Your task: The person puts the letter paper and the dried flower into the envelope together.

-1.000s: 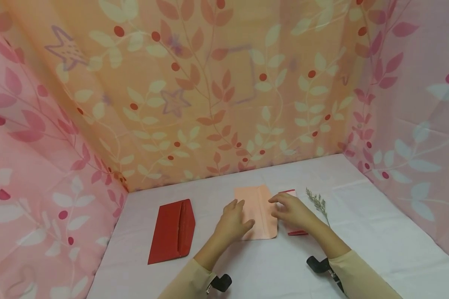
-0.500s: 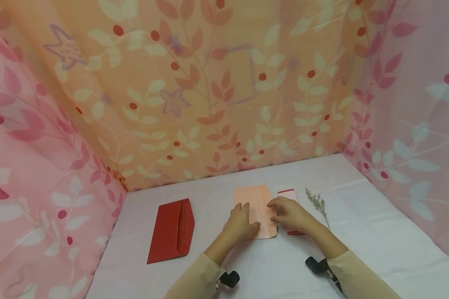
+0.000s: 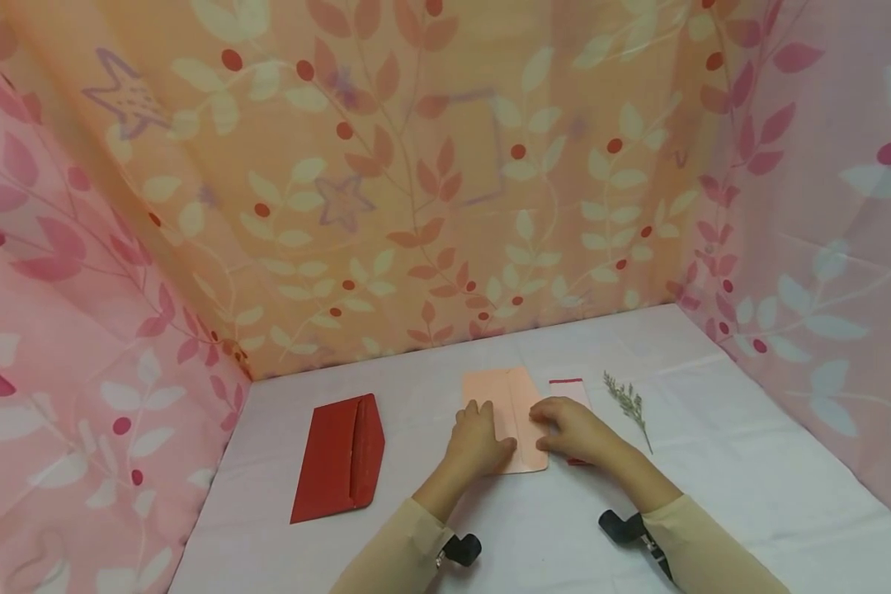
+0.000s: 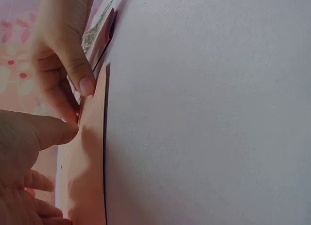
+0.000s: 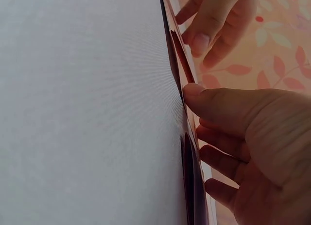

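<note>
A peach envelope point(image 3: 509, 404) lies on the white cloth, its flap side at the right. My left hand point(image 3: 478, 441) rests on its left part with fingers spread, thumb pointing at the crease. Over the flap's right edge is my right hand point(image 3: 577, 431), thumb and forefinger bent and apart, tips touching the flap. In the right wrist view the right thumb point(image 5: 218, 103) lies at the paper's edge and the flap stands slightly off the body. Partly under the right hand lies a pale pink paper piece with red ends point(image 3: 570, 389).
To the left lies a red envelope point(image 3: 327, 462) with its flap unfolded to the right. A dried green sprig point(image 3: 627, 400) is on the cloth right of the hands. Patterned curtains point(image 3: 416, 181) rise behind and at both sides of the table.
My left hand has shifted right onto the peach envelope, then stayed there. The right hand has moved slightly down and left, its fingertips still at the flap.
</note>
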`<state>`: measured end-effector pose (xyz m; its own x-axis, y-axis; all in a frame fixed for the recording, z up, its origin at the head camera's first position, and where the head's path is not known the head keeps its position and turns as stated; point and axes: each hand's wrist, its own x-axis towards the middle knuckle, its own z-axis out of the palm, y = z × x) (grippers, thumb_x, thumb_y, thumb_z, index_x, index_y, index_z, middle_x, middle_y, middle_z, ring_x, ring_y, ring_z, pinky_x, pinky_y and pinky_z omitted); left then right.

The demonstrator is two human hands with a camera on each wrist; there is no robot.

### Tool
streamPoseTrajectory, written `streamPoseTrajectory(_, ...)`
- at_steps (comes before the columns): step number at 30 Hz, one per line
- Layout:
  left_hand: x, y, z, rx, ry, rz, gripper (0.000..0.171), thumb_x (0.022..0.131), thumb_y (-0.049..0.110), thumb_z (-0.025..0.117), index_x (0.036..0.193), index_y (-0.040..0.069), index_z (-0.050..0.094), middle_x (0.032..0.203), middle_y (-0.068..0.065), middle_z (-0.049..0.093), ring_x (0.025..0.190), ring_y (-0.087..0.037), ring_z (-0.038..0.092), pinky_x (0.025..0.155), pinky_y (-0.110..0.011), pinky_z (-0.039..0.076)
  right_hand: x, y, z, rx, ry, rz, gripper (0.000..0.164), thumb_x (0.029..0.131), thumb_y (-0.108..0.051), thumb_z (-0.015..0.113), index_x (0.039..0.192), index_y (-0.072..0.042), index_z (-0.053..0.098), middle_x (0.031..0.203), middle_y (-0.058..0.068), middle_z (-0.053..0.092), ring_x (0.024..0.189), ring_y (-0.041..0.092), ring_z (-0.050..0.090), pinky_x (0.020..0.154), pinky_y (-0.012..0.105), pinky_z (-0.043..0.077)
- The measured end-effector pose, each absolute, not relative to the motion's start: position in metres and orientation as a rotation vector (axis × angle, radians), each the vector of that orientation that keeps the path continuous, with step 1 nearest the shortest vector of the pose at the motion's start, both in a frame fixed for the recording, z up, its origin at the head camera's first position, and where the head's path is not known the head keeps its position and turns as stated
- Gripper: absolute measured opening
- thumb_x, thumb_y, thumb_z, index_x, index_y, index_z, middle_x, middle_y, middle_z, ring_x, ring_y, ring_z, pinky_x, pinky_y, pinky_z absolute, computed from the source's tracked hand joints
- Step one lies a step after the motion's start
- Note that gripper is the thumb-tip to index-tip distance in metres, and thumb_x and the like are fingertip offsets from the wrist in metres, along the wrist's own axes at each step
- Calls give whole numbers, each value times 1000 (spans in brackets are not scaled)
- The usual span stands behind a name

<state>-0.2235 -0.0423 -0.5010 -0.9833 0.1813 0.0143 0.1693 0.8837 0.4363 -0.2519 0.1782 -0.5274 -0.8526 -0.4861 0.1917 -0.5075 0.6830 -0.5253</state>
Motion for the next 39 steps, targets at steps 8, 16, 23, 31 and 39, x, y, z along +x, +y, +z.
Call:
streamPoseTrajectory(8, -223, -35, -504, 273, 3095, 552, 81, 84, 53, 79, 138, -3, 54, 144, -31, 47, 132, -45, 47, 107, -56, 44, -252, 178, -529, 844, -2865, 871, 46, 84, -23, 85, 123, -3, 72, 134, 10, 65, 130, 36, 57, 110, 54, 43)
streamPoseTrajectory(16, -222, -30, -508, 211, 3115, 504, 97, 80, 59, 80, 144, -7, 48, 149, -37, 40, 140, -50, 39, 112, -55, 41, -252, 177, -532, 854, -2847, 879, 47, 83, -23, 86, 123, -4, 72, 133, 9, 66, 130, 34, 58, 110, 53, 44)
streamPoseTrajectory(23, -223, -26, -504, 143, 3076, 544, 92, 83, 51, 79, 143, -11, 46, 150, -42, 35, 143, -54, 34, 116, -52, 38, -251, 176, -529, 863, -2805, 866, 45, 81, -21, 87, 120, -3, 72, 129, 10, 67, 126, 35, 59, 108, 54, 45)
streamPoseTrajectory(31, -223, -30, -497, 128, 3030, 715, 83, 83, 44, 77, 139, -10, 48, 140, -36, 45, 135, -47, 41, 107, -49, 47, -250, 177, -527, 854, -2831, 896, 46, 82, -22, 85, 122, -2, 71, 131, 12, 66, 128, 36, 58, 109, 54, 44)
streamPoseTrajectory(39, -219, -28, -497, 101, 3040, 871, 79, 82, 36, 78, 138, -12, 50, 135, -34, 50, 130, -45, 46, 105, -50, 47, -250, 181, -524, 895, -2820, 900, 45, 84, -21, 84, 122, -1, 71, 130, 13, 67, 127, 38, 59, 108, 55, 44)
